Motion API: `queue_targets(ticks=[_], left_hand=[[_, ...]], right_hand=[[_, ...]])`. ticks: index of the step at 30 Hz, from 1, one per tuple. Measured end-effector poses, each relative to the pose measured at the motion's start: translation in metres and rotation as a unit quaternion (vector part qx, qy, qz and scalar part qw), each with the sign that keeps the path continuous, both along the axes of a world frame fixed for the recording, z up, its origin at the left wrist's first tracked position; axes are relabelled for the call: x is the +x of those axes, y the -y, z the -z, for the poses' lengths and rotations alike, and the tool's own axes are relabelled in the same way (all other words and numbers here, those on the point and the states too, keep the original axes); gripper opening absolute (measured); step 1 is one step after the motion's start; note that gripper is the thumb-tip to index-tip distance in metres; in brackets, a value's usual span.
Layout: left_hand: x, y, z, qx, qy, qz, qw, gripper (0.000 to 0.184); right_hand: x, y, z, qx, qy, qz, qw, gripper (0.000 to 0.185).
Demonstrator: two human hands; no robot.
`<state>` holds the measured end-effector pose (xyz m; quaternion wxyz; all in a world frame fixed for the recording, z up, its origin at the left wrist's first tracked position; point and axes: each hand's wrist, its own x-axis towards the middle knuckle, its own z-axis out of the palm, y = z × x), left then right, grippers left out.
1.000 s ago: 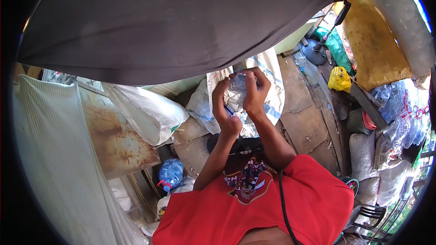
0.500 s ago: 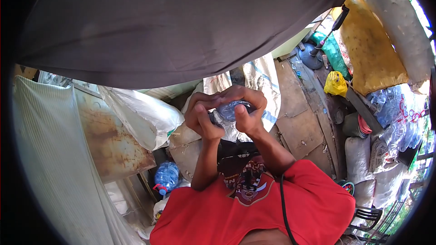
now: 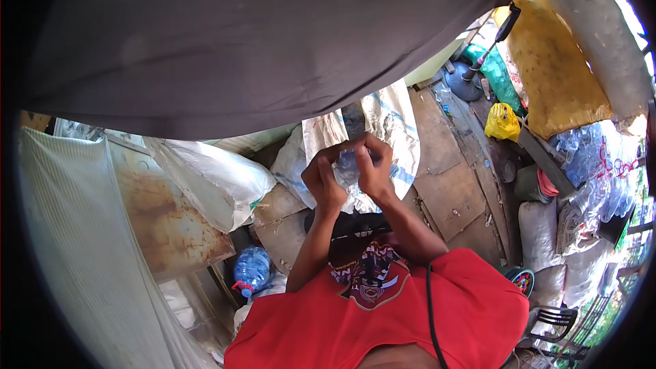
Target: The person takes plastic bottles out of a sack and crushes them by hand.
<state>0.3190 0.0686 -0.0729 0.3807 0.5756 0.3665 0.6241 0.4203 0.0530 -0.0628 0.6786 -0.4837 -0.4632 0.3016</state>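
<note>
My left hand [image 3: 322,179] and my right hand [image 3: 374,167] are raised in front of my chest, fingers curled toward each other. Between them shows a bluish clear plastic bottle [image 3: 347,162], with both hands closed around its sides. The fingers and palms cover much of it, so its ends cannot be made out. Behind and below the hands lies a white woven sack [image 3: 400,123] with blue stripes. A dark patch shows at the sack's upper middle.
A large blue bottle [image 3: 252,268] with a red handle lies at lower left. White sacking [image 3: 212,178] hangs beside a rusty panel [image 3: 167,212]. Boards [image 3: 451,195] cover the floor. At right are a yellow bag [image 3: 503,123], clear plastic bottles [image 3: 608,178] and filled sacks [image 3: 538,232]. Dark cloth [image 3: 273,41] spans the top.
The gap between my hands has narrowed. My left hand has shifted right and slightly down, and less of the clear plastic shows.
</note>
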Motion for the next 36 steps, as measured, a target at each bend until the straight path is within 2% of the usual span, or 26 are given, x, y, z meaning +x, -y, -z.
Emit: queue_targets(ticks=[3, 4, 7, 8, 12, 15, 16, 17, 19, 21, 23, 25, 26, 28, 29, 31, 32, 33, 35, 36], left_hand=[[0.002, -0.006, 0.026, -0.155, 0.042, 0.014, 0.987, 0.054], [0.004, -0.013, 0.042, -0.221, 0.081, -0.006, 0.972, 0.059], [-0.006, -0.023, 0.079, -0.278, 0.059, 0.046, 0.958, 0.061], [-0.008, -0.026, 0.097, -0.311, 0.074, 0.065, 0.945, 0.064], [-0.005, -0.020, 0.147, -0.400, 0.058, 0.140, 0.904, 0.067], [0.005, -0.017, 0.192, -0.423, 0.000, 0.167, 0.891, 0.075], [-0.001, -0.024, 0.251, -0.435, -0.173, 0.119, 0.876, 0.076], [-0.004, -0.022, 0.244, -0.455, -0.134, 0.127, 0.871, 0.074], [-0.008, -0.022, 0.222, -0.491, -0.054, 0.141, 0.858, 0.074], [-0.029, -0.021, 0.269, -0.372, -0.143, 0.127, 0.908, 0.069], [-0.042, -0.023, 0.231, -0.378, -0.119, 0.084, 0.914, 0.061], [-0.055, -0.024, 0.203, -0.357, -0.094, 0.034, 0.929, 0.049], [-0.074, -0.018, 0.214, -0.336, -0.111, 0.023, 0.935, 0.049], [-0.086, -0.011, 0.163, -0.462, -0.011, -0.013, 0.887, 0.050], [-0.094, -0.005, 0.167, -0.466, -0.003, -0.025, 0.884, 0.051], [-0.122, 0.009, 0.184, -0.473, 0.010, -0.048, 0.880, 0.054], [-0.136, 0.014, 0.190, -0.469, 0.002, -0.057, 0.881, 0.052], [-0.147, 0.020, 0.188, -0.475, 0.006, -0.076, 0.876, 0.051], [-0.167, 0.024, 0.185, -0.486, 0.015, -0.112, 0.867, 0.051], [-0.177, 0.022, 0.182, -0.481, 0.027, -0.130, 0.866, 0.048]], right_hand=[[0.012, 0.004, 0.017, -0.065, 0.058, -0.018, 0.996, 0.037], [0.014, 0.006, 0.031, -0.066, 0.015, -0.065, 0.996, 0.049], [0.022, 0.025, 0.045, -0.112, 0.020, -0.140, 0.984, 0.056], [0.025, 0.028, 0.076, -0.074, 0.011, -0.163, 0.984, 0.061], [0.033, 0.054, 0.114, -0.190, -0.069, -0.132, 0.970, 0.073], [0.047, 0.054, 0.156, -0.270, -0.002, -0.079, 0.960, 0.072], [0.051, 0.052, 0.151, -0.281, 0.019, -0.055, 0.958, 0.074], [0.059, 0.049, 0.184, -0.255, 0.000, -0.050, 0.966, 0.080], [0.076, 0.045, 0.215, -0.330, 0.243, -0.035, 0.912, 0.083], [0.092, 0.033, 0.241, -0.363, 0.297, -0.040, 0.882, 0.083], [0.108, 0.010, 0.257, -0.364, 0.380, -0.003, 0.850, 0.082], [0.122, -0.029, 0.257, -0.365, 0.408, 0.055, 0.835, 0.083], [0.131, -0.054, 0.264, -0.322, 0.433, 0.073, 0.839, 0.085], [0.136, -0.106, 0.279, -0.248, 0.451, 0.091, 0.852, 0.091], [0.132, -0.126, 0.282, -0.218, 0.444, 0.092, 0.864, 0.093], [0.118, -0.159, 0.301, -0.326, 0.426, -0.002, 0.844, 0.105], [0.112, -0.175, 0.328, -0.373, 0.476, -0.066, 0.793, 0.108], [0.098, -0.187, 0.363, -0.385, 0.534, -0.105, 0.746, 0.103], [0.056, -0.186, 0.359, -0.425, 0.483, -0.237, 0.728, 0.092], [0.031, -0.175, 0.378, -0.405, 0.440, -0.255, 0.760, 0.087]])
